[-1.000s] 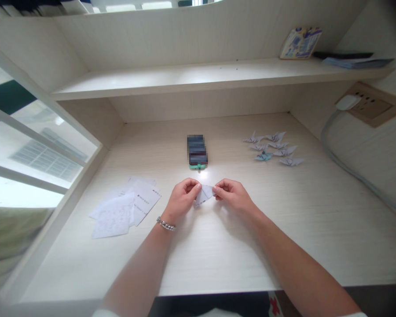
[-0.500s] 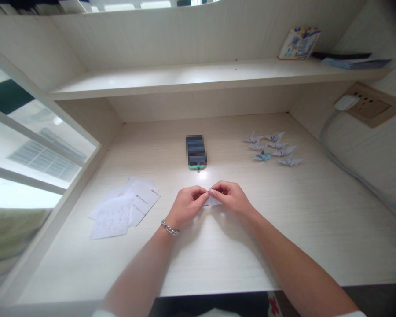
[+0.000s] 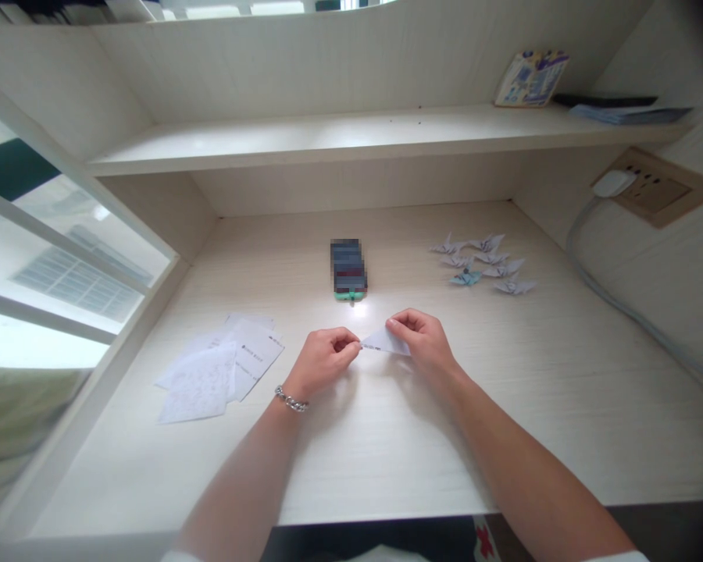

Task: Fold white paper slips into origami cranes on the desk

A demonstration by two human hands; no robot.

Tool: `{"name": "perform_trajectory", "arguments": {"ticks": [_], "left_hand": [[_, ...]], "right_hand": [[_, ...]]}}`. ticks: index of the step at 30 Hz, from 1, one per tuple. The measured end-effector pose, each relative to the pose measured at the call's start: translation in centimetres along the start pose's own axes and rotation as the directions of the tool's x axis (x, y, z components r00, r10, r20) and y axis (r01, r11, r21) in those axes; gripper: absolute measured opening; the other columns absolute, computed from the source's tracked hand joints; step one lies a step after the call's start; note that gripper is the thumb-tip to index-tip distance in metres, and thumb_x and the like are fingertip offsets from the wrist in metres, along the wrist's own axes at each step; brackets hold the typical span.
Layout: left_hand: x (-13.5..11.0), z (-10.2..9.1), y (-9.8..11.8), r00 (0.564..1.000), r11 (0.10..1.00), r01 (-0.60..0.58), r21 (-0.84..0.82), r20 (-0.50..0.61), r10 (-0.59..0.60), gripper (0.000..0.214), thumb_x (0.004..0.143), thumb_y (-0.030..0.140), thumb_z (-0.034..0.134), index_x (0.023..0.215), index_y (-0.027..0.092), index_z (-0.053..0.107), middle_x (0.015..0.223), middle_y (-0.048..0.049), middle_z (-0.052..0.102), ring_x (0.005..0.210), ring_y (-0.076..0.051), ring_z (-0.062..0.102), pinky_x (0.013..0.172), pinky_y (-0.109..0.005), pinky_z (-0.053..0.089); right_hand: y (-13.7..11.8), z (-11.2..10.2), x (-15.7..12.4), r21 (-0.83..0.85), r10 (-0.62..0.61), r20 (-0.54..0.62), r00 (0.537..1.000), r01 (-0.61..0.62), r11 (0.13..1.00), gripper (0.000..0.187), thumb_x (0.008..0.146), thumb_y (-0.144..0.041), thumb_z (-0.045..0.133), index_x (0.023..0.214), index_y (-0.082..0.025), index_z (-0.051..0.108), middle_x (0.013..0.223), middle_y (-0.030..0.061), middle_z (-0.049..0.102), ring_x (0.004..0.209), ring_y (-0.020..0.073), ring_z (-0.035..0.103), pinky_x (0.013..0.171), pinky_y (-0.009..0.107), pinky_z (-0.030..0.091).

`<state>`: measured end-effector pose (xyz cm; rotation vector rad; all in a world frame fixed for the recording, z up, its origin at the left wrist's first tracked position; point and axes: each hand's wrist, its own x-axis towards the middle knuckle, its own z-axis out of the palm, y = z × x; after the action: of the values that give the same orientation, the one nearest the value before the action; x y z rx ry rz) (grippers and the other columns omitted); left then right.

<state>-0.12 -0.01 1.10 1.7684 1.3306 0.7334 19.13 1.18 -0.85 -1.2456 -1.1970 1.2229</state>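
Between my hands is a small folded piece of white paper (image 3: 380, 341), triangular in outline, with a line of dark print along its lower edge. My left hand (image 3: 326, 357) pinches its left tip between thumb and forefinger. On the other side, my right hand (image 3: 424, 341) grips the paper's right part, thumb on top. Left of my hands lie several loose printed white sheets (image 3: 208, 382), overlapping one another. Farther back to the right sits a group of folded paper cranes (image 3: 504, 268), mostly white, along with one blue crane (image 3: 465, 277).
A phone (image 3: 347, 265) with a blurred-out screen lies behind my hands, its lower edge green. A plug (image 3: 614, 183) with a grey cable (image 3: 609, 300) sits in the right wall's socket. Above runs a shelf (image 3: 328, 140) holding a small box (image 3: 532, 78) and flat booklets (image 3: 629, 114).
My hands were close together with fingertips touching over the paper. Now they are apart, the left moved leftward and the right slightly rightward, and more of the triangular paper shows between them.
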Motion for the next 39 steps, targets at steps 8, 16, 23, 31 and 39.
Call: {"name": "perform_trajectory", "arguments": {"ticks": [8,16,23,31,39], "left_hand": [[0.5,0.1,-0.5,0.994,0.957,0.081,-0.277,-0.043,-0.096,0.02,0.077,0.03,0.053,0.082,0.014,0.065,0.072,-0.0047,0.065,0.065,-0.014,0.06,0.062,-0.025,0.046],[0.6,1.5,0.0,0.991,0.882,0.115,-0.457,-0.001,-0.13,0.026,0.074,0.033,0.062,0.088,0.011,0.064,0.079,-0.0088,0.066,0.066,-0.015,0.062,0.063,-0.028,0.05],[0.5,1.3,-0.4,0.994,0.881,0.102,-0.463,0.026,-0.102,0.025,0.071,0.031,0.066,0.088,0.013,0.064,0.085,-0.0094,0.067,0.077,-0.018,0.063,0.067,-0.028,0.049],[0.7,1.5,-0.4,0.982,0.787,0.134,-0.602,-0.024,-0.186,0.023,0.068,0.03,0.069,0.08,0.013,0.06,0.065,-0.0041,0.064,0.061,-0.014,0.061,0.056,-0.023,0.045],[0.8,1.5,-0.5,0.974,0.824,0.096,-0.558,-0.119,-0.194,0.028,0.07,0.031,0.069,0.088,0.014,0.057,0.079,-0.0042,0.063,0.062,-0.013,0.062,0.053,-0.022,0.045]], "right_hand": [[0.2,-0.3,0.3,0.009,0.027,-0.03,0.999,-0.026,1.0,0.02,0.069,-0.035,0.066,0.069,-0.015,0.063,0.062,0.0012,0.06,0.056,0.0133,0.051,0.052,0.025,0.036],[0.3,0.5,-0.3,0.042,0.026,0.171,0.985,-0.034,0.999,0.021,0.07,-0.032,0.066,0.083,-0.016,0.064,0.074,0.0033,0.065,0.065,0.0155,0.059,0.059,0.027,0.046],[-0.1,0.2,-0.5,-0.164,0.04,0.339,0.94,0.017,0.986,0.02,0.067,-0.023,0.066,0.086,-0.016,0.066,0.074,0.0036,0.066,0.065,0.0162,0.06,0.058,0.026,0.046],[0.1,0.8,-0.3,0.087,-0.011,0.101,0.995,0.002,0.996,0.042,0.067,-0.031,0.069,0.104,-0.016,0.059,0.079,0.0054,0.067,0.071,0.0176,0.062,0.063,0.029,0.048],[-0.3,1.2,-1.2,-0.178,-0.09,0.126,0.988,0.112,0.978,0.013,0.073,-0.026,0.062,0.08,-0.016,0.068,0.076,0.0047,0.069,0.068,0.0168,0.063,0.063,0.028,0.049]]}}
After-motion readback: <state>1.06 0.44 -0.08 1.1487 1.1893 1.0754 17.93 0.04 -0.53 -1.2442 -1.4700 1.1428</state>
